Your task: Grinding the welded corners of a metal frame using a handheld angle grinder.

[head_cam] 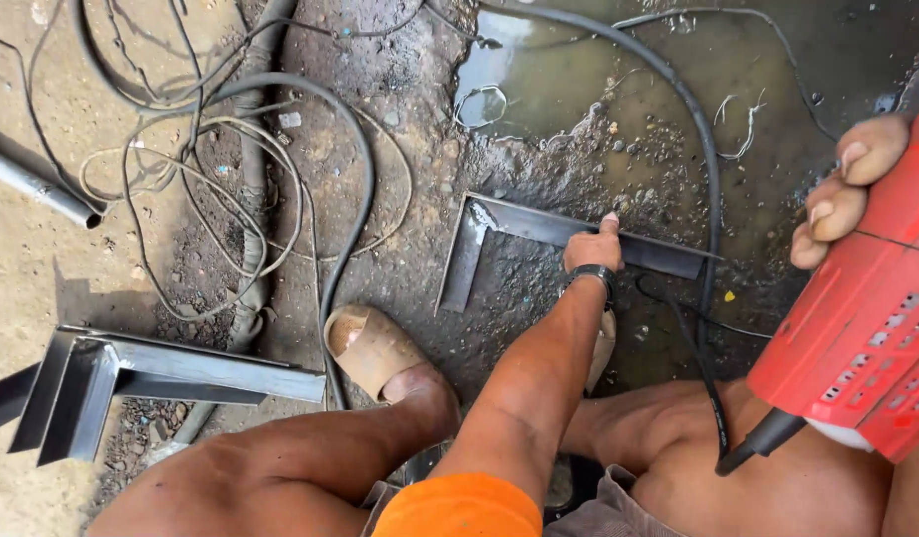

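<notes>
Steel angle-iron frame [539,231] looks heavy, stiff, sharp-edged; left hand [590,249] presses its twelve-o'clock bar, right hand [839,194] clasps red grinder [867,328].

red power tool [867,328] cut off at right edge — front end unseen

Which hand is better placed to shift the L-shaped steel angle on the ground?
Left. The left hand already rests on the steel angle, while the right hand is wrapped around the red power tool, off to the side.
</notes>
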